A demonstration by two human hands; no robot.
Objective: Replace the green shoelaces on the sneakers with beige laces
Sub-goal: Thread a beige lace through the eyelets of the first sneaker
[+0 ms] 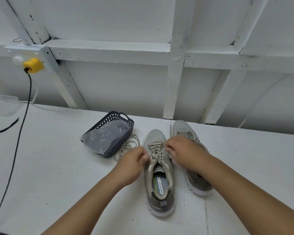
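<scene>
Two grey-olive sneakers stand toes away from me on the white table. The left sneaker (pixel 159 175) is laced with a beige lace (pixel 157 152). My left hand (pixel 134 161) pinches one end of that lace at the shoe's left side. My right hand (pixel 182 150) pinches the other end at the right, pulling it sideways. The right sneaker (pixel 193 160) lies partly under my right forearm. A loose pile of pale greenish laces (pixel 127 146) lies on the table left of the shoes.
A dark plastic basket (pixel 112 133) holding a clear bag sits behind the loose laces. A black cable (pixel 15 146) runs from a yellow plug (pixel 33 65) down the table's left side. A white framed wall stands behind the table.
</scene>
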